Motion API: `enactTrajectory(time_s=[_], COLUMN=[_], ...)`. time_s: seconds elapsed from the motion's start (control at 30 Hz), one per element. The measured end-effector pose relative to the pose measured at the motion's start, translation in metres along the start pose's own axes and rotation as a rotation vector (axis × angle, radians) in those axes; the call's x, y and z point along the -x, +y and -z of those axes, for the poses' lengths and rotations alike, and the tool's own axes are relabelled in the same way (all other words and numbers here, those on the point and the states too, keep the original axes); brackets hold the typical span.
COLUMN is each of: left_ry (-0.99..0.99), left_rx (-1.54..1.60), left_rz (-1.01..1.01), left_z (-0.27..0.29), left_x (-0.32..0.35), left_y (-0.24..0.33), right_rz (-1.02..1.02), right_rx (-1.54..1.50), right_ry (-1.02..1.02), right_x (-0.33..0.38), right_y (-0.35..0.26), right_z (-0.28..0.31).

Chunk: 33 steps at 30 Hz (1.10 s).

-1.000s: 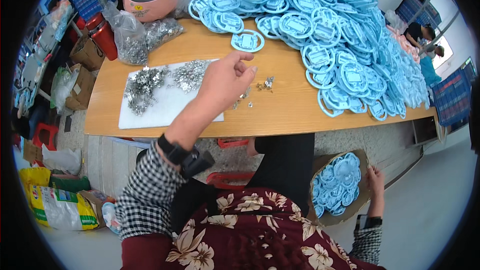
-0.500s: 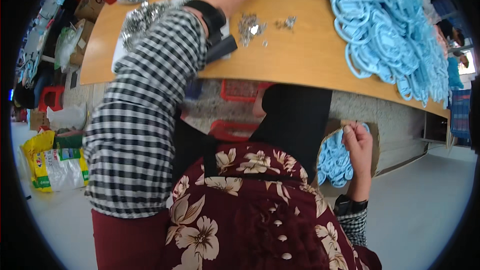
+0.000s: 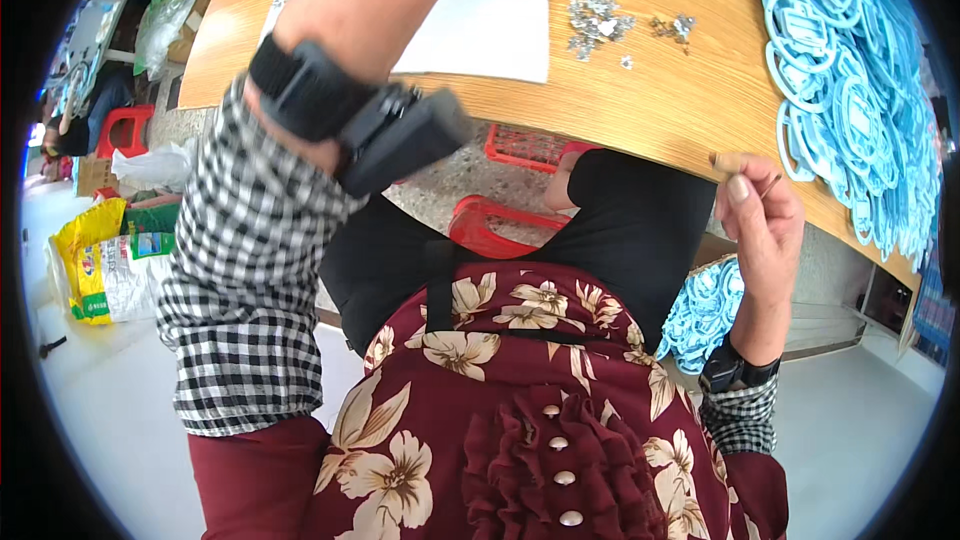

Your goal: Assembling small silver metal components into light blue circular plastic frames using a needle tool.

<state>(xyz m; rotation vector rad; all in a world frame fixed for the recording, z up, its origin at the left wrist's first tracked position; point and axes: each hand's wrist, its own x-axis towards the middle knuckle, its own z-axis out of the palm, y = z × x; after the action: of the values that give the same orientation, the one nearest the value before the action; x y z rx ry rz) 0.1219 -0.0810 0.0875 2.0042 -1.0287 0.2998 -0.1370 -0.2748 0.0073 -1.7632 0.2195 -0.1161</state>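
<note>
on wooden table [image 3: 690,90], near right hand [image 3: 762,230]: piled pale-blue oval pieces [image 3: 855,120]

Print shows on a yellow, white and green plastic sack [image 3: 105,285] below and left of the table's [image 3: 690,110] near left corner. On its yellow left part stands a small printed mark in red and white. Under that, toward the sack's bottom edge, a green patch [image 3: 92,308] carries a line of pale lettering. Near its upper right edge, a second green patch [image 3: 152,244] frames a blue block with light print. All of this is small and curved with the folds of the plastic. Blue plastic pieces [image 3: 850,90] heaped along the table's right edge bear moulded shapes; whether any are letters cannot be told.
</note>
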Motion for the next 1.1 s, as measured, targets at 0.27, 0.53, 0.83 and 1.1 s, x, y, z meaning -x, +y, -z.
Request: enactTrajectory(time_s=[0.27,0.53,0.83,1.1], left_ry=[-0.038,-0.155,0.21,0.256], left_rx=[0.649,1.113,0.597,0.478], left_rz=[0.515,0.77,0.773,0.769], left_z=[0.022,-0.021,-0.047,-0.049], left_x=[0.126,0.164,0.149,0.145], left_y=[0.018,0.044,0.003,0.003], right_rz=[0.104,0.011,0.24,0.234], right_rx=[-0.281,-0.358,-0.383,-0.544], right_ry=[0.029,-0.16,-0.029,-0.053], right_x=[-0.058,-0.051,-0.085,-0.086], right_y=[-0.013,-0.006,0.03,0.026], right_z=[-0.048,-0.032,-0.016,-0.019])
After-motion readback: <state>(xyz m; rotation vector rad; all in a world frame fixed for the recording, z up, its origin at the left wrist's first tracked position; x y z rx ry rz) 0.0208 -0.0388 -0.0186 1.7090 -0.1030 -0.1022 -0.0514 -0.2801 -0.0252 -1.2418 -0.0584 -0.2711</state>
